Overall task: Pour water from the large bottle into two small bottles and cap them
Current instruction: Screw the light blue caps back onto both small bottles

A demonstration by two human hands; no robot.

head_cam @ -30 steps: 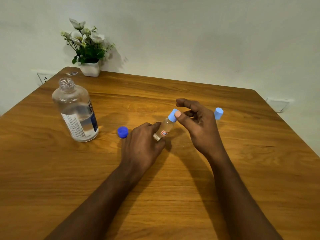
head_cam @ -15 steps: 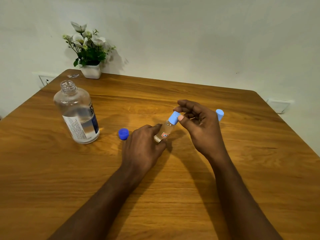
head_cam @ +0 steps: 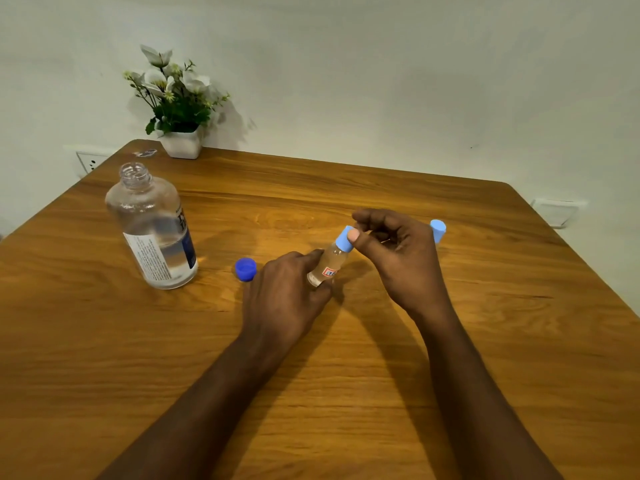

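left grip (head_cam: 284,296) clasps the tilted bottle (head_cam: 330,263), right grip (head_cam: 398,258) pinches its cap (head_cam: 344,239); a crooked twist could leak water.

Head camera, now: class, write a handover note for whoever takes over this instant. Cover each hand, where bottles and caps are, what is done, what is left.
Left hand grips the lower part of a small bottle, held tilted. Right hand pinches the light blue cap sitting on that bottle.
Large bottle stands uncapped at left, part full; its dark blue cap lies beside the left hand. A second light blue cap shows behind the right hand; what is under it is hidden.
Done: held bottle looks filled, cap on.
Left: finish tightening, then check what that second cap sits on.
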